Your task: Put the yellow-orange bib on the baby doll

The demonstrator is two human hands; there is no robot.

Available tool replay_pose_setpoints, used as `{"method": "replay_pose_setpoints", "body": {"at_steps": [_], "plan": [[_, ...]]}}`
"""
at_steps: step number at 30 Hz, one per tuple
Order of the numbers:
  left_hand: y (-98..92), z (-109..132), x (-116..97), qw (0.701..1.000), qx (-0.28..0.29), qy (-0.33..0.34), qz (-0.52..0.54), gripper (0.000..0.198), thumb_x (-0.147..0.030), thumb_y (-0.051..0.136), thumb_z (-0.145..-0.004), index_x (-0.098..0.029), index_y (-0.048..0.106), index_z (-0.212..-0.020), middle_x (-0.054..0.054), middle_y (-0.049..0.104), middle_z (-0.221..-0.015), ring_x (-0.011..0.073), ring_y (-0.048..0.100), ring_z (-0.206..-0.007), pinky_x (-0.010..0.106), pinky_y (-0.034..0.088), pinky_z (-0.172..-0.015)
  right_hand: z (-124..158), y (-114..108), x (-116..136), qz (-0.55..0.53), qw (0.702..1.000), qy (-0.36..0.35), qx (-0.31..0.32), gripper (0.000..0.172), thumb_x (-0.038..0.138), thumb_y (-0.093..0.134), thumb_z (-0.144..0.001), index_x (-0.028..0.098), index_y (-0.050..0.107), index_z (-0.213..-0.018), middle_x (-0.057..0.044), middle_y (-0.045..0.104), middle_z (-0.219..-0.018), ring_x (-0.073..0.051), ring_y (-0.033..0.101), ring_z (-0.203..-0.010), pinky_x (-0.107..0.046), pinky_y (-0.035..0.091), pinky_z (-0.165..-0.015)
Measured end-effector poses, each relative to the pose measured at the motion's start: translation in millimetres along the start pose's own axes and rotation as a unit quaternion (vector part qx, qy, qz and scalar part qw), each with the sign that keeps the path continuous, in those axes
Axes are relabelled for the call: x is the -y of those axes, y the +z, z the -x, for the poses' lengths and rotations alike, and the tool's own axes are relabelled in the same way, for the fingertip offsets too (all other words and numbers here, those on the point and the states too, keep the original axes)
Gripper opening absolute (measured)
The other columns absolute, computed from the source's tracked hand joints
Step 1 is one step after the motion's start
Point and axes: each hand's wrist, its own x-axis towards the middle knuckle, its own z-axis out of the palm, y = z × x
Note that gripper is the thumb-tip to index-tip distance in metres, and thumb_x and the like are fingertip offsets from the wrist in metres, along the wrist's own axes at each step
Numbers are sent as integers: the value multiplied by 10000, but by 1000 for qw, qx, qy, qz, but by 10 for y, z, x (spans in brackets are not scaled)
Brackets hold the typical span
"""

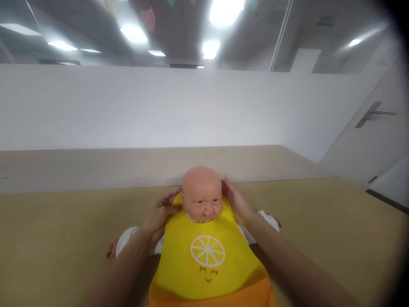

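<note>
Bib, bottom center — likely mid-fastening, ends needing joining: left hand pinching its edge, right hand (grip hidden) beside doll.

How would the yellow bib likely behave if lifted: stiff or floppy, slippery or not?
The bib is probably flexible but not limp: it lies smooth, without obvious creases. It may resist slipping: its surface looks matte. Lifting may drag, as its upper edges sit close against the doll.
</note>
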Motion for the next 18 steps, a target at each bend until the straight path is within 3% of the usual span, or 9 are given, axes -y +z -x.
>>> {"method": "replay_pose_setpoints", "body": {"at_steps": [9,14,18], "plan": [[22,464,219,1000,-4,1,31,471,-18,767,-526,-225,717,-946,46,729,-1029,234,695,-880,274,541,-706,603,131,-87,86,994,-64,-35,297,440,590,-828,220,697,-997,-40,663,-1101,-221,560,-1052,-347,397,-972],[84,569,287,998,-19,7,51,414,-70,810,-534,-197,729,-920,49,743,-927,233,689,-875,264,525,-727,703,108,-128,109,992,-43,-55,371,493,598,-811,208,686,-1033,-48,654,-1120,-226,544,-1078,-329,390,-966],[125,612,280,998,-16,-11,63,423,-102,819,-543,-201,728,-944,50,740,-933,239,685,-878,275,521,-735,653,124,-179,107,990,5,-88,321,487,616,-783,193,699,-880,-25,692,-988,-226,577,-997,-299,456,-841]]}}
